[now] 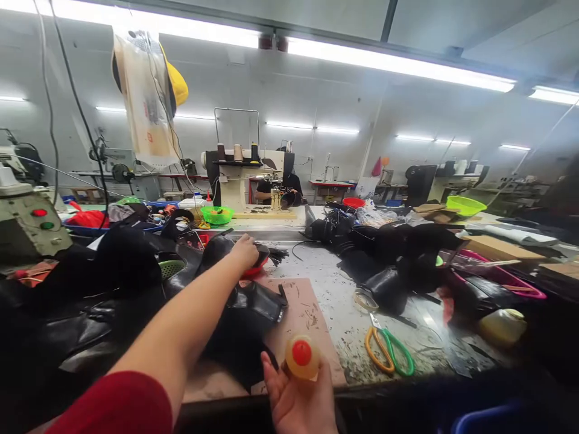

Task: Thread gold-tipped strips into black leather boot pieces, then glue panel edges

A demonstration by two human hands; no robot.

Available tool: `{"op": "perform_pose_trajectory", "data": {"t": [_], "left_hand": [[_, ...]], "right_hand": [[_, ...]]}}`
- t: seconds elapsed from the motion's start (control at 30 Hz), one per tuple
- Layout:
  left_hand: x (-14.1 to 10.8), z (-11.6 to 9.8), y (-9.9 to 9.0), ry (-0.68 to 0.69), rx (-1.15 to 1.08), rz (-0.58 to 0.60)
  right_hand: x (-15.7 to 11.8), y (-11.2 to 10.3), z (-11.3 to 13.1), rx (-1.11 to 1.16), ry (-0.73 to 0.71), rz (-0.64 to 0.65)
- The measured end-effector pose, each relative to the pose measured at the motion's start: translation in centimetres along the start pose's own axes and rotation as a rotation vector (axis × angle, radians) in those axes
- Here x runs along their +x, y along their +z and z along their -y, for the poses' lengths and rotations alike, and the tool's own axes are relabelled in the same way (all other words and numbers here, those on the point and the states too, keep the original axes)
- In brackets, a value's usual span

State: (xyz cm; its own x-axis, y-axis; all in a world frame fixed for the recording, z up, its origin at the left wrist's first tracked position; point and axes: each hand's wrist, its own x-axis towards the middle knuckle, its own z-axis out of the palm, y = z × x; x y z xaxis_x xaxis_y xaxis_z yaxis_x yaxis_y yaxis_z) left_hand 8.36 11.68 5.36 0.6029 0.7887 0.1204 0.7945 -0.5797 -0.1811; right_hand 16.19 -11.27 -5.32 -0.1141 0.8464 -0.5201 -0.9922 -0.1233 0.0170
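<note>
My left hand (245, 251) reaches out over a red basket (256, 269) on the worktable, beside a bunch of thin black strips (277, 255). Its fingers bend downward, and the tips are hidden, so I cannot make out whether they grip anything. Low in front, my right hand (301, 401) is closed around a translucent squeeze bottle (311, 357) with yellowish contents and a red cap pointing at me. Black leather pieces (260, 301) lie below my left forearm, partly on a pinkish board (301, 301).
Orange-and-green-handled scissors (389, 351) and a tape roll (365, 299) lie to the right. Black material (389, 253) is heaped behind them, near a pink basket (511, 278) and a yellowish container (503, 326). Across the table, a person (292, 184) sits behind a sewing machine (235, 187).
</note>
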Motion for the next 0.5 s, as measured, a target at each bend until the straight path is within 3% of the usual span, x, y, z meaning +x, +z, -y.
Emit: {"op": "perform_pose_trajectory", "data": {"t": [0.17, 0.3, 0.4, 0.5], "left_hand": [[-4.8, -3.3, 4.5, -0.077, -0.095, -0.108], [-8.7, -5.1, 9.2, -0.026, -0.245, 0.103], [-9.0, -5.8, 12.0, -0.004, -0.326, 0.200], [-7.5, -6.3, 13.5, -0.004, -0.378, 0.236]], "right_hand": [[0.5, -0.4, -0.5, -0.006, 0.042, -0.020], [0.3, -0.7, 0.2, -0.037, 0.050, -0.064], [0.5, -1.5, 1.6, -0.083, -0.055, -0.100], [1.3, -2.7, 3.8, -0.069, -0.229, -0.078]]}}
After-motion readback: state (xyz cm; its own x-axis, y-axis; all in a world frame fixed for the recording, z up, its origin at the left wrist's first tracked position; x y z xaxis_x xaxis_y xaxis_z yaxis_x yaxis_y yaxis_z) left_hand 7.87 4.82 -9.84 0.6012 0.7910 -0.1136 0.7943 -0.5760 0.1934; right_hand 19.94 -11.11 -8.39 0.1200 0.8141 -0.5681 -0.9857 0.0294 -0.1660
